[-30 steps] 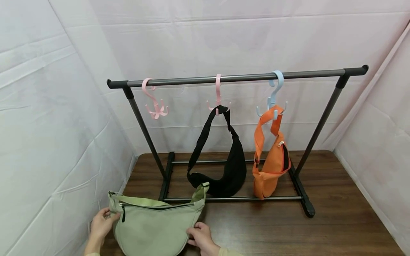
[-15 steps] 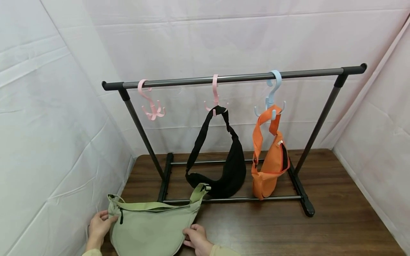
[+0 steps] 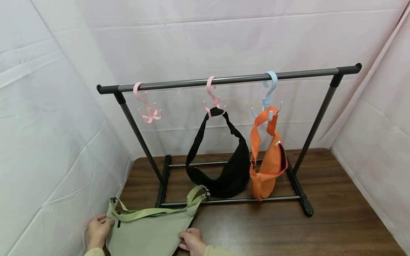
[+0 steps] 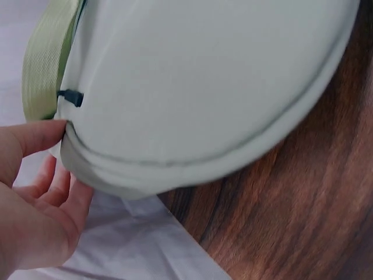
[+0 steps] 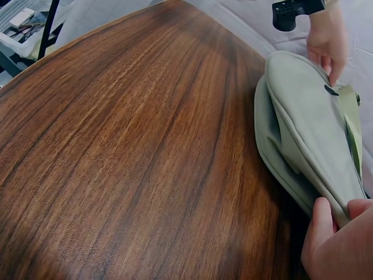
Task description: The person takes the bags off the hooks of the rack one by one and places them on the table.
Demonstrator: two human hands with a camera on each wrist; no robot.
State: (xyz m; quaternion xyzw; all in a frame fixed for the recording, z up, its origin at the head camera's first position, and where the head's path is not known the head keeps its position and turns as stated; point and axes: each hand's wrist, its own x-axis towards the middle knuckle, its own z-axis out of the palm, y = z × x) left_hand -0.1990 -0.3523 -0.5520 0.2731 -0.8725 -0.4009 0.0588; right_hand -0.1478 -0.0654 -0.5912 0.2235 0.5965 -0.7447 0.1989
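Note:
A pale green shoulder bag [image 3: 147, 234] with a lighter green strap [image 3: 150, 213] is held up at the front left of the table. My left hand [image 3: 98, 231] pinches its left edge between thumb and fingers, close to the dark zipper pull [image 4: 73, 97]. At the opposite edge, my right hand [image 3: 192, 241] pinches the seam; the right wrist view shows that thumb and fingers [image 5: 320, 224] on the bag's side. Behind it, a black bag [image 3: 232, 177] hangs by its strap from the middle pink hook [image 3: 212, 96]. An orange bag [image 3: 267, 177] hangs from the blue hook [image 3: 270, 89].
A dark metal rack [image 3: 179, 84] stands across the wooden table [image 3: 256, 231]. Its left pink hook [image 3: 148, 112] carries no bag. White cloth walls [image 3: 64, 142] close in the left, back and right sides.
The green bag and both hands have shifted slightly left and down in view. The bag's strap has sagged over its front. The middle hook has turned a little, and the black bag with it.

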